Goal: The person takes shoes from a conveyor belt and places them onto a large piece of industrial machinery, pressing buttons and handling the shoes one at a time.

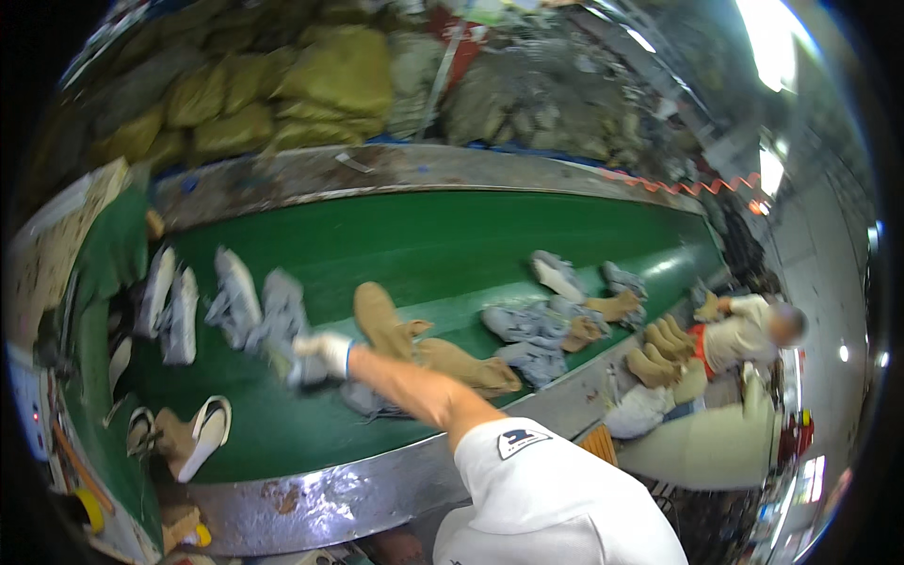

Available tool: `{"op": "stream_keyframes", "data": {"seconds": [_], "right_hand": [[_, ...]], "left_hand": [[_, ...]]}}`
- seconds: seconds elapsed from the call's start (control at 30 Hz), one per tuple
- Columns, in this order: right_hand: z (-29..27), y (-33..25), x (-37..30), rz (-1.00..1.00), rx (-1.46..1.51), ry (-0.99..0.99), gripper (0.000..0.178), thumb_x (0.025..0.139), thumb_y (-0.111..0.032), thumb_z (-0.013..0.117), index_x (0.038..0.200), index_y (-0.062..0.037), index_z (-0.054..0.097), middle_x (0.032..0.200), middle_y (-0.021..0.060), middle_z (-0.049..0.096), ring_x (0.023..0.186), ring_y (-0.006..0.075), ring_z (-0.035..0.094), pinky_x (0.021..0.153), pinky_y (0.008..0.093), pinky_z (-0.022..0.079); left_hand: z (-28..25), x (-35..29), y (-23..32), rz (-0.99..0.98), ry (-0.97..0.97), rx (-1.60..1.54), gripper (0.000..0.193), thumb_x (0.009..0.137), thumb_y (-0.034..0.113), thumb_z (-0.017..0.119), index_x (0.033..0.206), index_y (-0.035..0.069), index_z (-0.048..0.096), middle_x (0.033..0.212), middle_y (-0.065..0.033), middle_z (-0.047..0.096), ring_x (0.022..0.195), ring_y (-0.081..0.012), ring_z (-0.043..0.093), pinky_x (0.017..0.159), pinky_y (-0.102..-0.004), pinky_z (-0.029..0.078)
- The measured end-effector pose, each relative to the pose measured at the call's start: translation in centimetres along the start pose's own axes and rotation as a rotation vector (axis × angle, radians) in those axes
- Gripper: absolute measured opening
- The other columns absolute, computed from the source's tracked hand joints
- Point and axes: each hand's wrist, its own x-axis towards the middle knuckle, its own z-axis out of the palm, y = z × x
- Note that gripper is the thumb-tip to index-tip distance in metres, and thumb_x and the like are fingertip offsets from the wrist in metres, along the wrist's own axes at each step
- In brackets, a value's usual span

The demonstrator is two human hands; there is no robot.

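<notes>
My right hand (326,353), in a white glove, reaches over the green conveyor belt (452,226) at left of centre. Its fingers are closed at the lower end of a grey shoe (282,306), which is blurred. My left hand does not show. Just left of that shoe lies another grey shoe with a pale sole (237,287). Close by on the right are a tan boot (381,320) and a second tan boot (466,367), lying on their sides. Part of a grey piece (369,399) shows under my forearm.
Two grey shoes (177,315) lie at the belt's left end, near a white-soled shoe (209,435). Several grey and tan shoes (537,325) lie farther right. Metal edging (348,504) borders the belt. At right a person (739,334) works beside tan boots (654,358). Sacks (330,80) are piled behind.
</notes>
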Motion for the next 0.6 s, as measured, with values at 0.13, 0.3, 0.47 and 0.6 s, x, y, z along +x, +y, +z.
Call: {"op": "stream_keyframes", "data": {"seconds": [0.13, 0.3, 0.47, 0.6], "right_hand": [[3.0, 13.4, -11.5, 0.085, 0.13, -0.265, 0.052, 0.093, -0.021, 0.072, 0.139, -0.0037, 0.056, 0.138, 0.0163, 0.062, 0.128, 0.0291, 0.059, 0.115, 0.0526, 0.041], [12.6, 24.9, -17.5, -0.288, -0.217, 0.13, 0.057, 0.1, -0.046, 0.061, 0.143, -0.0095, 0.054, 0.142, 0.0098, 0.059, 0.126, 0.0224, 0.059, 0.106, 0.0386, 0.048], [20.4, 32.3, -18.2, 0.536, 0.108, -0.181, 0.052, 0.097, -0.043, 0.067, 0.136, -0.0089, 0.059, 0.121, 0.0083, 0.07, 0.107, 0.0191, 0.067, 0.093, 0.0374, 0.055], [27.8, 40.3, -21.8, 0.618, -0.379, -0.157, 0.053, 0.093, -0.037, 0.071, 0.134, -0.0053, 0.058, 0.118, 0.0098, 0.069, 0.099, 0.0205, 0.069, 0.088, 0.0371, 0.057]], "left_hand": [[-2.7, 2.8, -2.1, 0.046, -0.186, -0.142, 0.066, 0.103, 0.038, 0.058, 0.153, 0.0, 0.039, 0.158, -0.0149, 0.037, 0.146, -0.0419, 0.027, 0.118, -0.0657, 0.021], [-2.3, 5.3, 1.6, -0.216, -0.181, -0.758, 0.054, 0.103, 0.024, 0.057, 0.141, -0.014, 0.047, 0.137, -0.0297, 0.057, 0.119, -0.0501, 0.058, 0.103, -0.0579, 0.048], [0.5, 7.1, 6.6, -0.047, -0.202, -0.957, 0.054, 0.102, 0.038, 0.056, 0.139, -0.001, 0.056, 0.129, -0.0199, 0.064, 0.105, -0.0264, 0.065, 0.088, -0.0412, 0.054], [-5.1, 3.7, -3.1, -0.116, 0.002, -1.08, 0.02, 0.092, 0.019, 0.071, 0.102, 0.001, 0.07, 0.087, -0.0018, 0.064, 0.078, -0.013, 0.058, 0.068, -0.0282, 0.047]]}}
